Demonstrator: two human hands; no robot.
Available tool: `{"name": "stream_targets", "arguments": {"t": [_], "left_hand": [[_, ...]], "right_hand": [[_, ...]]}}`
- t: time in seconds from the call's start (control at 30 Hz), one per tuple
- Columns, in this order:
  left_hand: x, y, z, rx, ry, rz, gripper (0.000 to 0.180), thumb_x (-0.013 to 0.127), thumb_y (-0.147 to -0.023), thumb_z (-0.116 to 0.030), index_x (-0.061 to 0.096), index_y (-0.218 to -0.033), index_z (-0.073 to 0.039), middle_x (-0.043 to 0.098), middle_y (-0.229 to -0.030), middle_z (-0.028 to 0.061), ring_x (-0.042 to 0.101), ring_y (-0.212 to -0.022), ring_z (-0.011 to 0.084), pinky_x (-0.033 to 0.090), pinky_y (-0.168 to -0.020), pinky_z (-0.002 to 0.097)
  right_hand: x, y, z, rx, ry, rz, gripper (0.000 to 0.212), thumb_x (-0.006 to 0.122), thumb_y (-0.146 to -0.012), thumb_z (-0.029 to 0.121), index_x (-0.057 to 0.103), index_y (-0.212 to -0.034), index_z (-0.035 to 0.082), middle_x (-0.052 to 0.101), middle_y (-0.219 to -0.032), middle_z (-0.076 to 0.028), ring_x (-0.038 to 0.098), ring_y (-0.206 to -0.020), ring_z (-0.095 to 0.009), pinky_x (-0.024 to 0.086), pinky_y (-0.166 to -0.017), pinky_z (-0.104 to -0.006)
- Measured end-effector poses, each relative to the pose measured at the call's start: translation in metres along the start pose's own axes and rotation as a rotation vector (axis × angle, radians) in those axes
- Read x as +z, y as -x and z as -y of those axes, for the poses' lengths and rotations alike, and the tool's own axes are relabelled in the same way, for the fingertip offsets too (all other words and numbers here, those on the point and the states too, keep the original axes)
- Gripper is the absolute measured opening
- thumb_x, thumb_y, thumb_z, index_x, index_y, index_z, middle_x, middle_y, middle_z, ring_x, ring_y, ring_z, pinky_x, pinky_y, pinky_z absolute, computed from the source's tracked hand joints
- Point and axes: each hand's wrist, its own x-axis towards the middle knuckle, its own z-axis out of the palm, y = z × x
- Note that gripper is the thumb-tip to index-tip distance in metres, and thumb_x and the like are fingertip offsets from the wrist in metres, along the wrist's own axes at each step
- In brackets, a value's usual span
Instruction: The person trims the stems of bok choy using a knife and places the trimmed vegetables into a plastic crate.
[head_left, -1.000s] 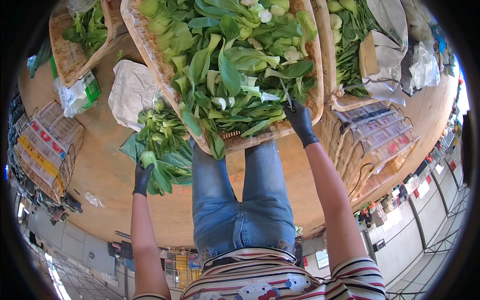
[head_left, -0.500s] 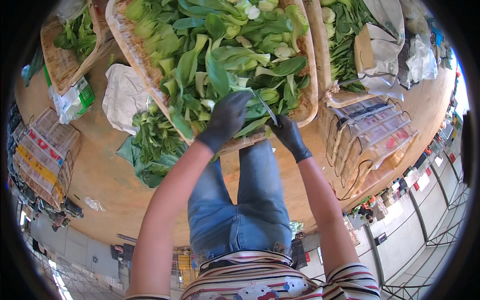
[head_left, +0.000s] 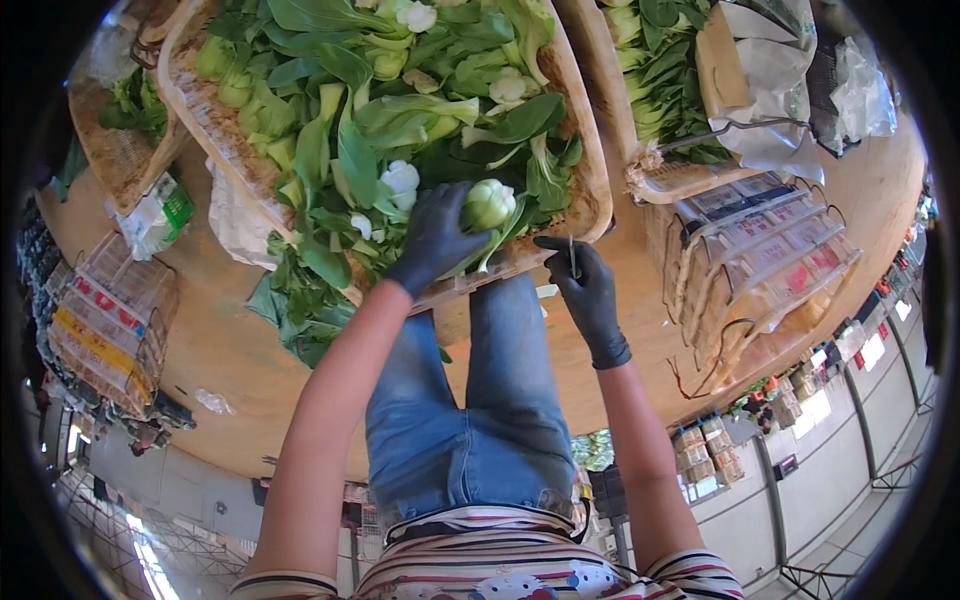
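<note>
Right hand: has drawn back from the basket's near edge; fingers narrow around the knife, blade foreshortened.
Left hand: has come up holding one bok choy, base showing, just inside that edge.
Knife risk: an inward swing could nick the left hand, being near.
Bok choy risk: rounded base may slip from a loose grip.

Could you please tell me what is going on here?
A person works at a pale crate of leafy greens. The left hand, gloved in black, holds a green head at the crate's near end. The right hand, likewise gloved, grips a thin metal blade, clear of the head.
</note>
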Motion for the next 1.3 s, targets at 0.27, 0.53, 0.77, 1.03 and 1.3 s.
{"name": "stream_targets", "arguments": {"t": [0.27, 0.53, 0.77, 1.03, 1.3], "left_hand": [[-0.131, 0.045, -0.072, -0.024, 0.666, 0.168, 0.08, 0.085, -0.062, -0.011, 0.04, -0.128, -0.004, 0.051, -0.121, 0.0097, 0.052, -0.11, 0.0176, 0.045, -0.095, 0.0335], [-0.157, 0.076, -0.071, 0.074, 0.348, -0.111, 0.066, 0.083, -0.065, -0.014, 0.045, -0.119, -0.001, 0.058, -0.106, 0.0082, 0.059, -0.095, 0.0164, 0.05, -0.085, 0.0312], [-0.161, 0.104, -0.057, -0.013, 0.496, -0.235, 0.07, 0.083, -0.066, -0.032, 0.045, -0.115, -0.001, 0.061, -0.101, 0.0164, 0.064, -0.09, 0.029, 0.051, -0.079, 0.0375], [-0.175, 0.126, -0.058, -0.068, 0.566, -0.205, 0.071, 0.084, -0.065, -0.017, 0.044, -0.121, 0.002, 0.058, -0.105, 0.0114, 0.059, -0.096, 0.0198, 0.05, -0.084, 0.0327], [-0.179, 0.117, -0.042, 0.053, 0.619, -0.082, 0.079, 0.084, -0.066, -0.015, 0.041, -0.131, -0.002, 0.052, -0.117, 0.0127, 0.053, -0.107, 0.023, 0.044, -0.094, 0.0343]], "right_hand": [[0.048, 0.002, 0.108, -0.43, -0.148, 0.209, 0.049, 0.076, -0.072, 0.008, 0.052, -0.114, 0.0, 0.055, -0.086, -0.01, 0.052, -0.071, -0.013, 0.046, -0.063, -0.0273], [0.032, 0.019, 0.171, -0.654, 0.531, 0.294, 0.025, 0.075, -0.062, 0.012, 0.053, -0.072, 0.007, 0.053, -0.063, -0.009, 0.056, -0.055, -0.029, 0.045, -0.051, -0.0357], [0.067, 0.031, 0.181, -0.708, 0.722, 0.317, 0.019, 0.07, -0.067, 0.013, 0.051, -0.069, 0.01, 0.054, -0.062, -0.008, 0.056, -0.055, -0.03, 0.044, -0.05, -0.0374], [0.057, -0.045, 0.107, -0.296, 0.827, 0.172, 0.013, 0.067, -0.077, 0.018, 0.06, -0.081, 0.006, 0.06, -0.065, -0.013, 0.058, -0.058, -0.032, 0.047, -0.053, -0.0379], [0.091, 0.011, 0.182, -0.446, 0.097, 0.655, 0.073, 0.081, -0.07, 0.016, 0.044, -0.13, 0.0, 0.052, -0.124, -0.011, 0.051, -0.111, -0.017, 0.043, -0.094, -0.0314]]}}
